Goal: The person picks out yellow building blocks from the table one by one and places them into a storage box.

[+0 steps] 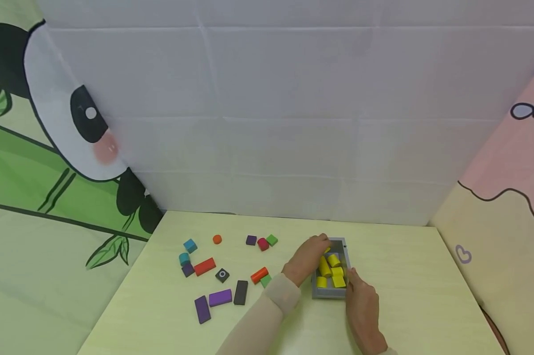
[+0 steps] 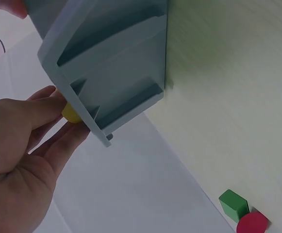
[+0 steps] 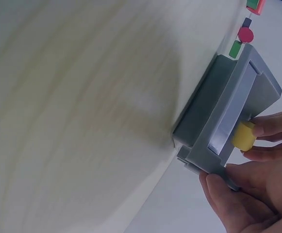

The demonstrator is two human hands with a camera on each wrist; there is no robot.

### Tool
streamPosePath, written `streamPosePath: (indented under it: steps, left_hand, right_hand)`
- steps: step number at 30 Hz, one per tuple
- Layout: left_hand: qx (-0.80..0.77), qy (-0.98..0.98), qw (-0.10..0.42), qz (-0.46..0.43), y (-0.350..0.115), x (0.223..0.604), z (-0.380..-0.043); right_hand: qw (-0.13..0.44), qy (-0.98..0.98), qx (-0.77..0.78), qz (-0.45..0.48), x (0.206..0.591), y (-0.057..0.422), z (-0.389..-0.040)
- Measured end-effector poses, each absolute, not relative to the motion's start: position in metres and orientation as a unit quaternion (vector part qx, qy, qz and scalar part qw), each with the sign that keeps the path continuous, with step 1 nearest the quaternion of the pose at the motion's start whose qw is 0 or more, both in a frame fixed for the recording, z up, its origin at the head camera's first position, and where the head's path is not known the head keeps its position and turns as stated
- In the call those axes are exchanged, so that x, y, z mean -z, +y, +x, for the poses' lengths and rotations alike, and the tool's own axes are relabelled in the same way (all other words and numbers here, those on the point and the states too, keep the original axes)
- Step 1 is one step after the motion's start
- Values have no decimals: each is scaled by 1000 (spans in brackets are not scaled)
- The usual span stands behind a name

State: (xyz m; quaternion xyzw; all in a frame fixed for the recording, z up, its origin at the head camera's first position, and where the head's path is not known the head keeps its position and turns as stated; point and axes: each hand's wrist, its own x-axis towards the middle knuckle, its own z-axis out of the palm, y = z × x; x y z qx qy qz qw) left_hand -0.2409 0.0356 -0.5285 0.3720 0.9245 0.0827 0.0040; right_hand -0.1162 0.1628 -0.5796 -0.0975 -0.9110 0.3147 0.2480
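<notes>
A grey box [image 1: 329, 294] holding several yellow blocks [image 1: 324, 268] lies on the table. My left hand [image 1: 308, 256] is over the box's far left edge. In the left wrist view, the left hand [image 2: 29, 145] pinches a yellow block [image 2: 71, 113] between thumb and fingers, partly hidden by the box wall. The right wrist view shows this yellow block [image 3: 244, 136] just inside the rim of the grey box [image 3: 199, 116]. My right hand [image 1: 363, 305] is at the box's near right side, and in its wrist view the right hand [image 3: 247, 194] grips the box's edge.
Scattered left of the box are several coloured blocks, among them a red block [image 1: 204, 266], a purple block [image 1: 220, 298], a black block [image 1: 240, 292] and a blue block [image 1: 190, 246]. A white cloth backdrop [image 1: 284, 123] rises behind the table [image 1: 409, 276].
</notes>
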Motion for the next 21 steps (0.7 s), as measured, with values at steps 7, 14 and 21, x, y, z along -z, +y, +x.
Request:
streamPosePath:
  steps: [7, 14, 21]
  left_hand:
    - [-48, 923, -11, 382, 39, 533, -246]
    - [-33, 925, -1, 378, 43, 535, -247]
    - [8, 925, -6, 379, 45, 537, -246]
  right_hand:
    - [249, -910, -315, -102, 581, 163, -116]
    - [255, -908, -316, -100, 581, 163, -116]
    - [262, -908, -312, -96, 580, 163, -117]
